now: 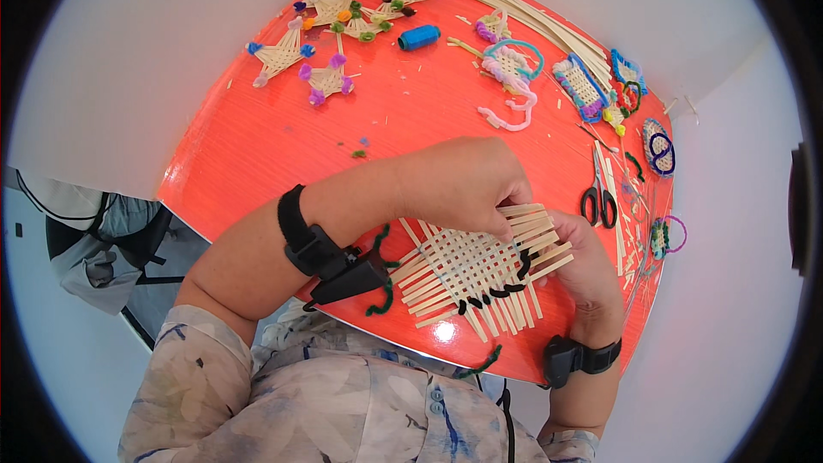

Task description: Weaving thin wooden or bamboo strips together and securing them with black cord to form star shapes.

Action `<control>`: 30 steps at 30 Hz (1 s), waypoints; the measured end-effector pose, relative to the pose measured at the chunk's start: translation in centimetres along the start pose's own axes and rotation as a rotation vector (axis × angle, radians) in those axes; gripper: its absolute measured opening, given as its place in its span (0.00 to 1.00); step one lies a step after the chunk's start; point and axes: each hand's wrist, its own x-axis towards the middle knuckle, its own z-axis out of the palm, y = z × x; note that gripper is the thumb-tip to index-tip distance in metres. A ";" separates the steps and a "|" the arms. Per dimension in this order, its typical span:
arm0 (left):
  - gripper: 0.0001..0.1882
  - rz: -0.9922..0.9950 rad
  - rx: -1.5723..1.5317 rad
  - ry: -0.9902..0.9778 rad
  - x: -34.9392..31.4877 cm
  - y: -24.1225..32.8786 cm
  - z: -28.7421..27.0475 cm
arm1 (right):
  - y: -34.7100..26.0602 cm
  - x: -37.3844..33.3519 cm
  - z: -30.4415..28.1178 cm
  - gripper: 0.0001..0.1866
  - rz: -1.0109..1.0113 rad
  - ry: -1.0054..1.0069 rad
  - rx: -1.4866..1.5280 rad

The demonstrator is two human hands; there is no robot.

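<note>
A woven mat of pale flat strips (471, 261), its strip ends sticking out loose, is held tilted above the near part of the table. My left hand (467, 180) reaches over from the left, its fingers closed at the mat's upper right corner. From the right, my right hand (587, 261) grips the mat's right edge, with some fingers hidden behind the strips. Dark fuzzy pipe cleaner (497, 293) runs in and out along the lower right side of the weave. A green pipe cleaner end (380, 296) shows at the mat's left, another (482, 363) below it.
The red table (257, 146) carries several woven stars (334, 0), a blue thread spool (419, 38), and black-handled scissors (598, 193). Long strips (531, 13) lie along the back right. Small woven pieces with coloured trim (580, 88) and scraps line the right side.
</note>
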 end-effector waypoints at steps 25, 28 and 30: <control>0.11 -0.018 -0.028 -0.026 -0.2 -0.1 -0.1 | 0.3 0.3 0.2 0.07 -0.025 -0.016 0.041; 0.11 0.013 -0.039 -0.001 -0.1 -0.1 0.0 | 0.3 0.2 0.1 0.09 0.008 -0.014 -0.010; 0.12 -0.011 -0.007 -0.026 -0.2 0.3 -0.2 | 0.3 0.2 0.2 0.10 0.006 -0.017 -0.029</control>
